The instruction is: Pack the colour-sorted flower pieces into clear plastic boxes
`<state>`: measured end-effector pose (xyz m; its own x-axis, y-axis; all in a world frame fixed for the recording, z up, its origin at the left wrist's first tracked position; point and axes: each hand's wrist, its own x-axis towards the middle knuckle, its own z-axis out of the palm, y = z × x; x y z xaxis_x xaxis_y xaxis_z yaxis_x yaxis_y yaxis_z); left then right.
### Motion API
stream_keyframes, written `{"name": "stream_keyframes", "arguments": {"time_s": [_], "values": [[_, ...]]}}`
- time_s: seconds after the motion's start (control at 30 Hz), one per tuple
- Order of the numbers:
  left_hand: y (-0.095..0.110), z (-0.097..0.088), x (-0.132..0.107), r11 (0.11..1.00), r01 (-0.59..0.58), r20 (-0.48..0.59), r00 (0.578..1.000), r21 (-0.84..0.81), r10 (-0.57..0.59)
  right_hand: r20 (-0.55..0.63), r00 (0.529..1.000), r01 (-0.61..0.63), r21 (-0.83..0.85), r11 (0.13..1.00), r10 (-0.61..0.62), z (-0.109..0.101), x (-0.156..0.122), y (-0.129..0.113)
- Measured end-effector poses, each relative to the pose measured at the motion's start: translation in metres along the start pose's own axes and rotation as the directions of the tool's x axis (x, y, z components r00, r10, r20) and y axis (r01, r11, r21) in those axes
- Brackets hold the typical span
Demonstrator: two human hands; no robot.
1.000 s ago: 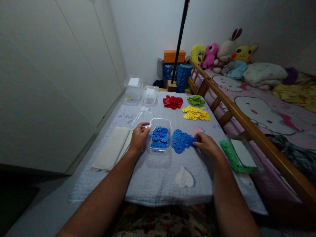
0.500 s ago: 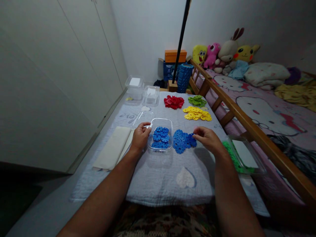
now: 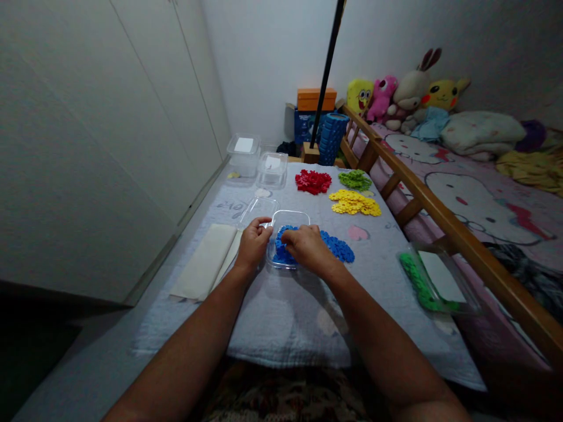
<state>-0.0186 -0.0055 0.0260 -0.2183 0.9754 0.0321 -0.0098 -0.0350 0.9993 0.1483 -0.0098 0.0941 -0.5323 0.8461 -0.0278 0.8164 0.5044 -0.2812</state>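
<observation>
The left hand grips the left rim of the tub, likely to steady it; the right hand dips inside over blue pieces, whether pinching one I cannot tell. A blue pile lies just right, handily near. Beyond, red and yellow piles sit apart on the bench, seemingly colour-sorted.

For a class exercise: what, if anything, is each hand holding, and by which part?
Left hand: the clear box, by its left rim. Right hand, over the box: cannot be told.
</observation>
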Motion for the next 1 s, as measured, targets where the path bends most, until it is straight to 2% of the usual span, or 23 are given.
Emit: {"name": "stream_keyframes", "arguments": {"time_s": [0.17, 0.33, 0.43, 0.57, 0.67, 0.8, 0.9, 1.0], "values": [[-0.001, 0.0, 0.001, 1.0, -0.004, 0.002, 1.0, -0.001, 0.004, 0.041, 0.999, -0.006, -0.098, 0.995, 0.01, 0.005, 0.007, -0.004], [0.001, 0.001, -0.001, 0.999, 0.018, 0.001, 1.0, -0.035, -0.018, -0.073, 0.996, -0.045, 0.011, 0.999, 0.046, -0.001, 0.002, 0.011], [0.001, 0.002, -0.002, 0.999, 0.016, -0.005, 1.0, -0.029, -0.016, -0.18, 0.977, -0.103, 0.091, 0.99, 0.118, -0.01, -0.01, 0.036], [0.001, 0.002, -0.002, 1.0, 0.009, -0.001, 1.0, 0.002, -0.009, -0.299, 0.931, -0.15, 0.214, 0.965, 0.21, -0.019, -0.031, 0.08], [-0.001, 0.001, -0.002, 1.0, 0.006, -0.003, 1.0, 0.009, -0.006, -0.341, 0.892, -0.2, 0.295, 0.934, 0.298, -0.021, -0.047, 0.109], [-0.002, -0.001, 0.0, 1.0, 0.0, -0.009, 1.0, 0.012, 0.0, -0.237, 0.914, -0.254, 0.298, 0.92, 0.329, -0.017, -0.064, 0.132], [-0.002, -0.002, 0.001, 1.0, -0.009, -0.026, 1.0, 0.022, 0.01, -0.113, 0.933, -0.309, 0.229, 0.923, 0.34, -0.005, -0.071, 0.141], [-0.002, -0.003, 0.002, 1.0, -0.012, -0.035, 0.999, 0.026, 0.013, -0.044, 0.938, -0.332, 0.169, 0.928, 0.343, 0.008, -0.074, 0.147]]}}
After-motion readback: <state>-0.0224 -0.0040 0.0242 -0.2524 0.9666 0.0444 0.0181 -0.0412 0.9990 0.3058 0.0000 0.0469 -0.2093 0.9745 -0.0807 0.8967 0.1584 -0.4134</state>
